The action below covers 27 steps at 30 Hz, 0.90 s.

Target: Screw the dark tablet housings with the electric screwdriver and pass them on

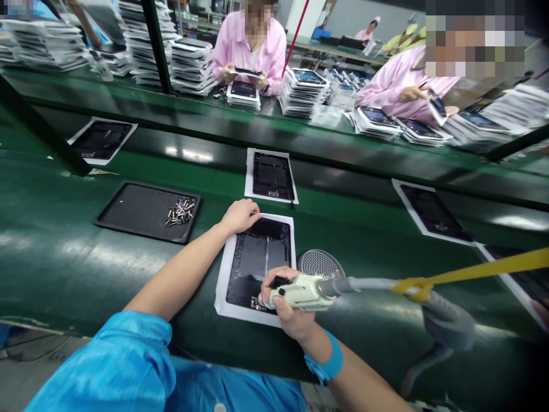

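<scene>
My right hand [288,303] is shut on a cream electric screwdriver [300,292], whose tip rests near the lower left of a black tablet housing [257,263]. The housing lies face down on a white sheet [221,292]. My left hand [240,216] lies flat, holding nothing, with its fingertips at the housing's top left corner. A grey hose and a yellow strap [472,269] run right from the screwdriver's rear. My right hand hides part of the housing's lower edge.
A black tray [128,212] holding loose screws [180,212] lies left of my left hand. A round perforated metal disc [321,264] sits beyond the screwdriver. More housings on white sheets [273,176] lie along the green conveyor belt [86,252]. Co-workers in pink [249,51] handle tablets beyond it.
</scene>
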### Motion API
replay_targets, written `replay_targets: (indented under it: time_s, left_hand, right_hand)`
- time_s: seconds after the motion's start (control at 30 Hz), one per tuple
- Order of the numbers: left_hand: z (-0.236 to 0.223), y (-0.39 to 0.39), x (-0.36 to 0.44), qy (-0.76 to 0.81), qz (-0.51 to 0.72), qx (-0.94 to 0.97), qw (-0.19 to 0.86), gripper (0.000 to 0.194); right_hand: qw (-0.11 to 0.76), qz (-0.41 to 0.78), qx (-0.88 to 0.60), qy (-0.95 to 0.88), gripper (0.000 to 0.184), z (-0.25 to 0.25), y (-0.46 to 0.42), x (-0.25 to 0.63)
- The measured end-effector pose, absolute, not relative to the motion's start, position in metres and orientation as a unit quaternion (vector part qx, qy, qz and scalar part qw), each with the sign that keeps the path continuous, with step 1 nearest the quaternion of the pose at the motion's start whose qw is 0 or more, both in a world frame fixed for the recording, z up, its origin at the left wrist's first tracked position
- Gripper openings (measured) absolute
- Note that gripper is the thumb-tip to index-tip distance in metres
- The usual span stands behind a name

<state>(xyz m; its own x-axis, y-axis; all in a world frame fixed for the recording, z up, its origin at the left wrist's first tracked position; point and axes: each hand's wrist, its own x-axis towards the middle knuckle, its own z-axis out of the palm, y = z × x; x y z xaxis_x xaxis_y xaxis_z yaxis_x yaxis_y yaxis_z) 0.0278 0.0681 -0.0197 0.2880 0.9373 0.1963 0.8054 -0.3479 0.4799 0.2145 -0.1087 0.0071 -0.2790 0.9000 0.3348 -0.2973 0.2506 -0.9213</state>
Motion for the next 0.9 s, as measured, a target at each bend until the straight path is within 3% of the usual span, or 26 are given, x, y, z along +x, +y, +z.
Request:
replay_targets:
  time_s: [0.2,0.3,0.43,0.6,0.8,0.9]
  left_hand:
    - [-0.007,0.039,0.018,0.642,0.264,0.719,0.039,0.037]
    - [0.014,-0.002,0.004,0.695,0.156,0.7,0.05,0.039]
    - [0.043,-0.059,-0.002,0.726,-0.067,0.672,0.128,0.058]
    - [0.043,-0.096,0.014,0.706,-0.129,0.681,0.144,0.035]
    - [0.03,-0.099,0.015,0.719,-0.066,0.676,0.146,0.023]
    - [0.032,-0.089,0.004,0.731,0.028,0.665,0.151,0.014]
  right_hand:
    - [0.572,0.542,-0.241,-0.566,0.033,0.009,-0.102,0.214]
    - [0.62,0.521,-0.242,-0.534,0.031,0.018,-0.093,0.227]
    - [0.688,0.443,-0.277,-0.503,0.029,0.029,-0.077,0.248]
    - [0.701,0.381,-0.331,-0.503,0.026,0.033,-0.063,0.259]
    - [0.688,0.353,-0.386,-0.503,0.026,0.031,-0.062,0.265]
    - [0.68,0.366,-0.395,-0.498,0.03,0.029,-0.059,0.269]
